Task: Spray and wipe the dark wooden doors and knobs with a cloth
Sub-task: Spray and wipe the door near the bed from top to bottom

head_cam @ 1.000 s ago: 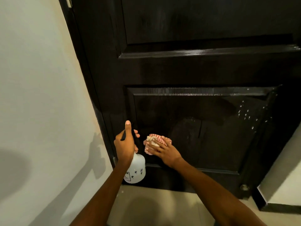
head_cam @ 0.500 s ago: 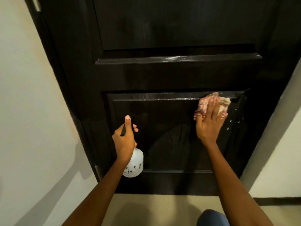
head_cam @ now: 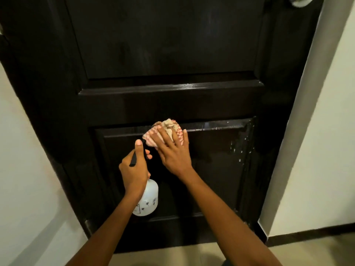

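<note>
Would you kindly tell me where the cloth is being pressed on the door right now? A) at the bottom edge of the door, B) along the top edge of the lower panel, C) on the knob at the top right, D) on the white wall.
B: the right hand presses the cloth flat against the lower panel's top edge, beside the bottle in the left hand.

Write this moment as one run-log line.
left hand: grips spray bottle | right hand: presses cloth on door lower panel | droplets: unwiped
</note>
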Demonstrator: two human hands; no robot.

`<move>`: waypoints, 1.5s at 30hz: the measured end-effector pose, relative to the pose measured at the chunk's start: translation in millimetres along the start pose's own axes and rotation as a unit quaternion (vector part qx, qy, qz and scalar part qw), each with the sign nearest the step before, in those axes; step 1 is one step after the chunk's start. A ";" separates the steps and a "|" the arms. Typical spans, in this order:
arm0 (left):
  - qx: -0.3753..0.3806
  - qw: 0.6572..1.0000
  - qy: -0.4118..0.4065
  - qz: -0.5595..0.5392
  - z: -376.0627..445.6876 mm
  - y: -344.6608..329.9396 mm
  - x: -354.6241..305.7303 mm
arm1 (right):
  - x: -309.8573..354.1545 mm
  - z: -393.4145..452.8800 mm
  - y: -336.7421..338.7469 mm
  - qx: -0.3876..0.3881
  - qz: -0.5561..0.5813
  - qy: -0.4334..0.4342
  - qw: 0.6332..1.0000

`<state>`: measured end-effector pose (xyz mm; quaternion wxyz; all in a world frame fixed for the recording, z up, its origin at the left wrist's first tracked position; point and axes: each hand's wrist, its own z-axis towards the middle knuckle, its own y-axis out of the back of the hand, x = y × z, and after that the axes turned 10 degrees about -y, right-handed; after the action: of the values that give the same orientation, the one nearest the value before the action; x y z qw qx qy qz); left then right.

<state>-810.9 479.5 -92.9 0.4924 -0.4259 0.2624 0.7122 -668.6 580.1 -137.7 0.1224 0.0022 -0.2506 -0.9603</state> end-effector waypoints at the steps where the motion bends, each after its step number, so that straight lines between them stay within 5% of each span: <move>1: 0.004 1.000 -0.002 0.001 1.0 -4.9 -1.3 | -14.2 0.9 5.4 -0.015 -0.007 -0.001 1.000; 13: 0.088 0.996 -0.004 -0.020 -27.2 -82.6 -11.4 | -220.9 -41.1 97.1 -0.001 -0.093 -0.297 0.950; 21: 0.141 0.990 0.006 -0.026 -46.8 -112.4 -15.9 | -189.0 -81.6 53.2 -0.006 0.089 -0.413 0.906; 31: 0.169 0.983 0.068 -0.015 -78.3 -102.5 21.7 | -135.9 -172.0 -9.6 -0.049 0.360 -0.661 0.656; 37: 0.190 0.980 0.057 -0.031 -70.2 -95.6 9.6 | -124.1 -86.2 23.0 -0.134 0.315 -0.632 0.695; 41: 0.193 0.980 0.035 -0.040 -56.8 -109.7 -13.6 | -129.2 1.0 71.7 -0.164 0.288 -0.549 0.767; 45: 0.204 0.978 0.021 -0.039 -53.0 -121.7 -26.4 | -149.4 -15.0 88.2 -0.120 0.202 -0.514 0.825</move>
<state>-675.8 470.8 -91.0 0.5906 -0.3413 0.3955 0.6151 -502.0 533.7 -116.8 0.1665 -0.5573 -0.1551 -0.7985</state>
